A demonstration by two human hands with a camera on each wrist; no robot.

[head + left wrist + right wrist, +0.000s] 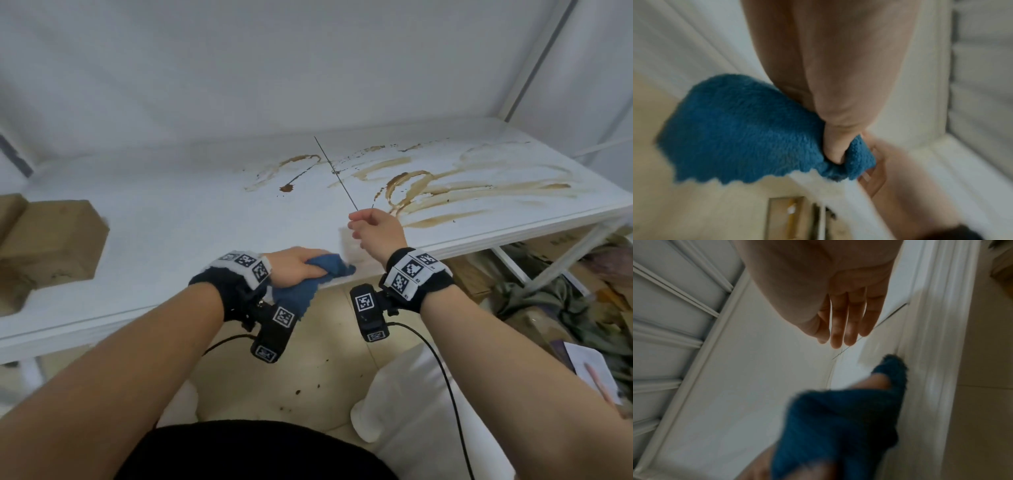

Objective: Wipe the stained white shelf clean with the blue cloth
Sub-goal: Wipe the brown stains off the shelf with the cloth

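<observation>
The white shelf [171, 219] carries brown smeared stains [445, 192] over its right half. At the shelf's front edge my left hand [294, 267] grips the bunched blue cloth [325, 269], part of which hangs below the edge. The left wrist view shows the cloth [740, 129] crumpled under my thumb and fingers [838, 97]. My right hand [375, 229] hovers over the shelf just left of the nearest stains, fingers relaxed and holding nothing. In the right wrist view its fingers [840, 313] point straight out above the board, with the cloth [838, 418] below them.
A thin dark seam [335, 174] crosses the shelf between its two boards. A cardboard box [48, 240] sits on the shelf's left end. Boxes and clutter [548, 298] lie under the right end. A white frame post [534, 61] rises at the back right. Brown spots [298, 390] mark the floor.
</observation>
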